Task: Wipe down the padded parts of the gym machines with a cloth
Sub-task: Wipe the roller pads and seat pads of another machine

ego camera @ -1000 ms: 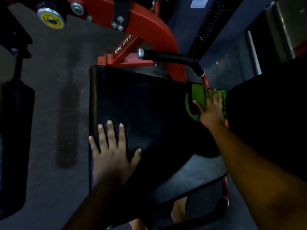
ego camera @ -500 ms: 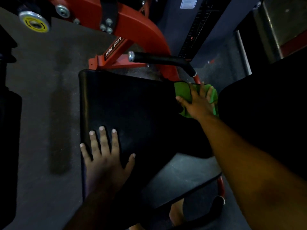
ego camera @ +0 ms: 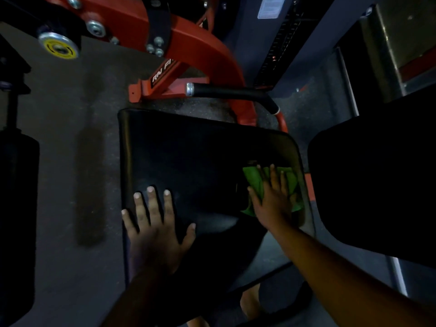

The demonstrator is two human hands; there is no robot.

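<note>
A big black seat pad (ego camera: pixel 188 161) fills the middle. It is smooth and a little shiny, shaped like a square with round corners.

The left hand (ego camera: pixel 157 228) lies flat on the near left part of the pad. Its fingers are straight and spread wide, and it holds nothing.

The right hand (ego camera: pixel 273 199) presses a green cloth (ego camera: pixel 256 182) down on the right side of the pad, close to the right edge. Its fingers are straight and lie on top of the cloth. The cloth is soft and crumpled, and it sticks out past the hand on both sides.

Behind the pad is a red metal frame (ego camera: pixel 188 38) with round silver bolts. A black handle bar (ego camera: pixel 233 93) with a silver end sticks out from it, above the far edge of the pad. Another dark pad (ego camera: pixel 377 185) sits to the right, apart from the seat. A black round roller pad (ego camera: pixel 16 208) stands at the far left. The floor (ego camera: pixel 70 138) is grey and rough, with tiny specks.
</note>
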